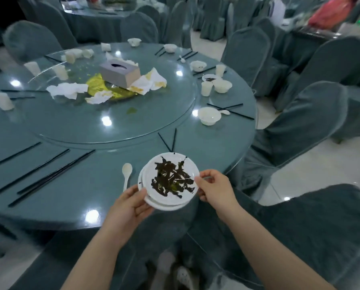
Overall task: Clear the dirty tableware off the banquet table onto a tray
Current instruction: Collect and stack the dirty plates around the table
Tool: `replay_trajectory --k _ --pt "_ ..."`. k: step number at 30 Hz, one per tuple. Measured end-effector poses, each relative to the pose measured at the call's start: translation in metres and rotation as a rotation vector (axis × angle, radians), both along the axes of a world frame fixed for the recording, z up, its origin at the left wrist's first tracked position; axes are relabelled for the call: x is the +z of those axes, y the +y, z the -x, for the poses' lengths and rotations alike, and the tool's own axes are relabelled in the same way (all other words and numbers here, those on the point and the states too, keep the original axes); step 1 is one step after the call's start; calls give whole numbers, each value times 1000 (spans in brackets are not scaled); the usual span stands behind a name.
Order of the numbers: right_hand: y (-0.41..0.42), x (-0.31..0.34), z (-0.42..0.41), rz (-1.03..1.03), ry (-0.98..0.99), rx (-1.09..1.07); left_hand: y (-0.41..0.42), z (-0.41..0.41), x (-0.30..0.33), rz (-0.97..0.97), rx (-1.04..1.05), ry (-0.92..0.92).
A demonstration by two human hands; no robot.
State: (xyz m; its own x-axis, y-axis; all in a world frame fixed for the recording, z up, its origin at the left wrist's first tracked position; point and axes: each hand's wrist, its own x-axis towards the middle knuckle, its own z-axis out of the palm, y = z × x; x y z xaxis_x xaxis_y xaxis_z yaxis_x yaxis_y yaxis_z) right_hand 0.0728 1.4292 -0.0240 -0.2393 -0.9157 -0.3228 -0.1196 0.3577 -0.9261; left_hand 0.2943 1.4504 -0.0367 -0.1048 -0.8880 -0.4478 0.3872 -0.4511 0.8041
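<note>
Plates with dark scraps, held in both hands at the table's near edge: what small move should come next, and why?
Probably lift the stacked plates clear of the table and carry them level. The left hand and right hand already grip opposite rims, loose leftovers lie on top, and no tray is in view.

Around me stands a banquet hall of chairs in grey-green covers (312, 122), drawn up close on my right. Beneath them runs a pale glossy floor (300, 174) that catches spots of ceiling light. Farther back I see another round table (95, 19) draped in the same cloth, ringed by covered chairs, and blurred beyond it.
</note>
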Motion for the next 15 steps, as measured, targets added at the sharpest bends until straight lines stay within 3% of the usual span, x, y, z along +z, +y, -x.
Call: replay_trajectory --k 5,15 --pt "59 27 20 26 -120 -134 32 29 25 63 -126 -1" --pt "153 42 121 32 -125 -385 75 139 46 110 -363 -46"
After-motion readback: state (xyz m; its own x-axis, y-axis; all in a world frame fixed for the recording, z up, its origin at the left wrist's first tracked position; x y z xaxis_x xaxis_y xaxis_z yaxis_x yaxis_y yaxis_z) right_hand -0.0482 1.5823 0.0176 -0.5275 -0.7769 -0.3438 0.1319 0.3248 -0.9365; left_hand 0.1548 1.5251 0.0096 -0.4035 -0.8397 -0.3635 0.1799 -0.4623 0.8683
